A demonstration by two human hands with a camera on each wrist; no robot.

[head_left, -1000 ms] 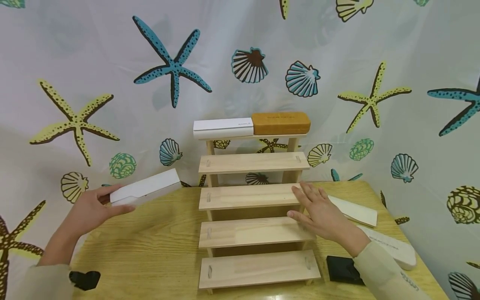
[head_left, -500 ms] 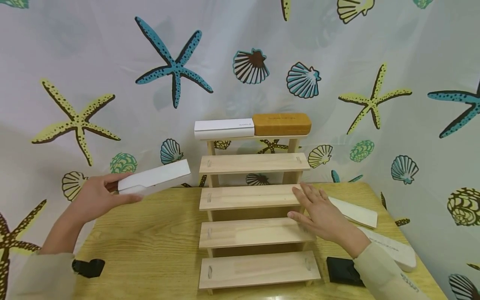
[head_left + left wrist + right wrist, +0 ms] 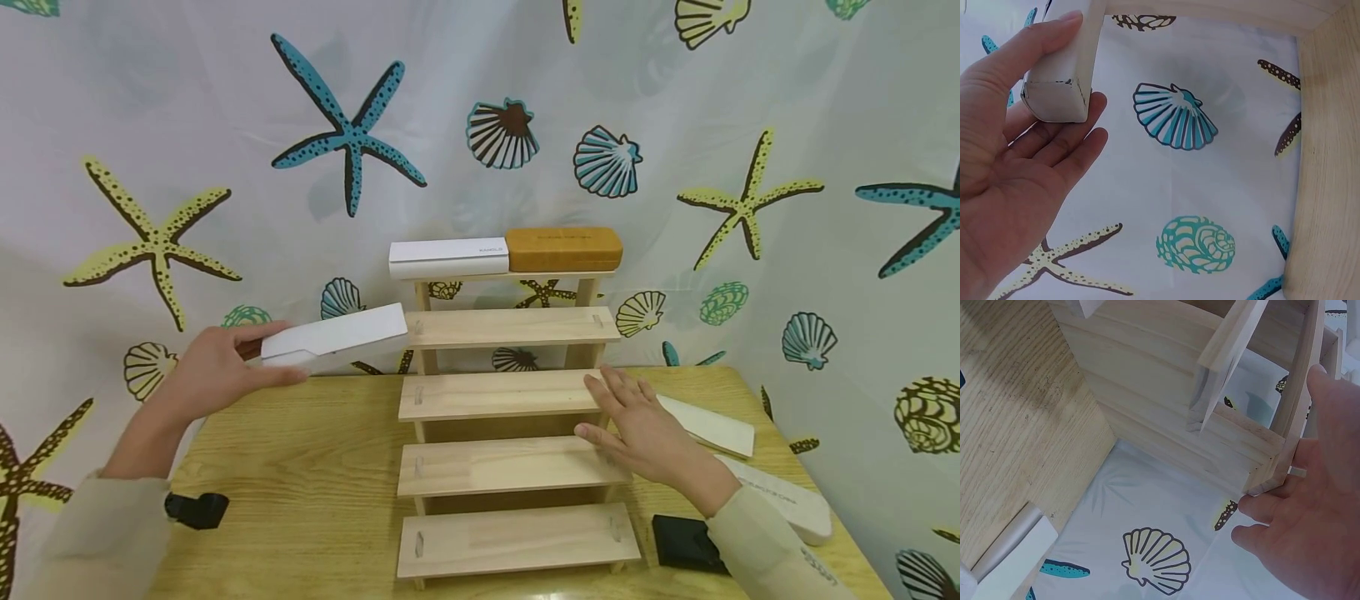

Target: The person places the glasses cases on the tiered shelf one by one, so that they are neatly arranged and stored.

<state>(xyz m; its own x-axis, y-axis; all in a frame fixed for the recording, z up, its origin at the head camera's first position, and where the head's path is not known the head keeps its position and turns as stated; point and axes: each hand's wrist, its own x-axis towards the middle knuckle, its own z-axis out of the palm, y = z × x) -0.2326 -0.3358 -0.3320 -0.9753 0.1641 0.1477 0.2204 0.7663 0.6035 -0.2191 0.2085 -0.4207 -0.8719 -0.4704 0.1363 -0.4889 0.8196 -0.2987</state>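
Observation:
A long white glasses case point(image 3: 333, 335) with a flap lid is in my left hand point(image 3: 225, 367), gripped at its left end between thumb and fingers. Its far end, tilted slightly up, is at the left end of the second shelf point(image 3: 513, 325) in the head view. In the left wrist view the near end of the white case point(image 3: 1060, 97) sits between thumb and fingers. My right hand point(image 3: 645, 425) rests with extended fingers on the right end of the middle shelf point(image 3: 498, 393) of a stepped wooden rack. The right wrist view shows the right hand point(image 3: 1304, 494) against the shelf's end.
On the top shelf stand a white case point(image 3: 448, 258) and an orange-brown case point(image 3: 564, 250). To the rack's right lie a white case point(image 3: 708, 423), another white case point(image 3: 787, 500) and a black case point(image 3: 682, 542) on the wooden table point(image 3: 300, 475). A patterned cloth point(image 3: 487, 67) hangs behind.
My left hand has carried the white glasses case right and upward, to the rack's second shelf. The right hand has stayed on the middle shelf.

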